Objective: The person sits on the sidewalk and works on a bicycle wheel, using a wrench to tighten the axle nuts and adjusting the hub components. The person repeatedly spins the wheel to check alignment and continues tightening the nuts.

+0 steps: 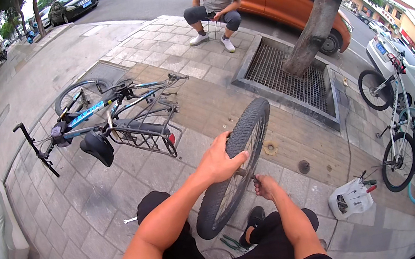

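Observation:
A bicycle wheel (246,125) with a knobby black tyre stands tilted in front of me, between my knees. My left hand (222,161) is wrapped over the near left side of the tyre, its thumb reaching over towards the spokes. On the wheel's right side, my right hand (266,187) is closed close to the hub, at the axle end. What its fingers pinch is too small to tell. Green-handled pliers (232,242) lie on the paving below the wheel, by my shoe. Left of my knee is a small silver wrench (131,220).
A blue and black bicycle (88,113) without its rear wheel lies on its side at the left. A white tool container (350,200) stands at the right. Beyond are a tree grate (286,79), a seated person (215,6), parked bicycles (399,159) and a pale sofa (3,227).

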`<state>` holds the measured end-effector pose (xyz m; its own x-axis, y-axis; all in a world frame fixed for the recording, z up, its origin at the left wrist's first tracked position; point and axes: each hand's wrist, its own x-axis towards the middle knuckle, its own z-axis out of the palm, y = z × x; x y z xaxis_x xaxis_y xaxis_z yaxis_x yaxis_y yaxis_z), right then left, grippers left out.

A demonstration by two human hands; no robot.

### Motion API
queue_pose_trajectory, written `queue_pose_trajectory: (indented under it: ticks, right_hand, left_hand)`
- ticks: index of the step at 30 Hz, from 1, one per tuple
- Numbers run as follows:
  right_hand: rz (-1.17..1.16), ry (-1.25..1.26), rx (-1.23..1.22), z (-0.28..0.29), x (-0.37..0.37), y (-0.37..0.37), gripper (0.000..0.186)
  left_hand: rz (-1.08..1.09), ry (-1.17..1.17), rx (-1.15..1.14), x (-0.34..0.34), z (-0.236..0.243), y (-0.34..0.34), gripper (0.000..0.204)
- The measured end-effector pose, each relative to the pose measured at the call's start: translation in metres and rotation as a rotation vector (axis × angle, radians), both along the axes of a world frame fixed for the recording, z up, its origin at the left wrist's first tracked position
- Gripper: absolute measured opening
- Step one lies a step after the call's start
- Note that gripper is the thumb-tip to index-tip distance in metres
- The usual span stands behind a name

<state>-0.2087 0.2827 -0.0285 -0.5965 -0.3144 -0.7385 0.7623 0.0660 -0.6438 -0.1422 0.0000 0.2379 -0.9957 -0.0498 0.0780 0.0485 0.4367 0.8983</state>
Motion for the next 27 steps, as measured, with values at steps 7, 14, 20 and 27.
queue_pose_trajectory:
  ticks: [7,14,20,27]
  right_hand:
    - [0.136,0.459,0.247,0.004,0.013,-0.001,0.04]
    - [0.097,0.138,0.231,0.015,0.004,-0.011,0.04]
    - [0.086,0.208,0.175,-0.016,0.004,0.003,0.039]
    - [0.025,0.112,0.078,0.012,0.008,-0.003,0.036]
  left_hand:
    - [-0.005,0.068,-0.025,0.008,-0.004,0.001,0.09]
    - [0.024,0.021,-0.05,0.0,-0.002,-0.001,0.09]
    - [0.066,-0.017,-0.023,-0.001,-0.002,-0.001,0.088]
    - [0.068,0.013,0.013,0.006,0.001,0.009,0.086]
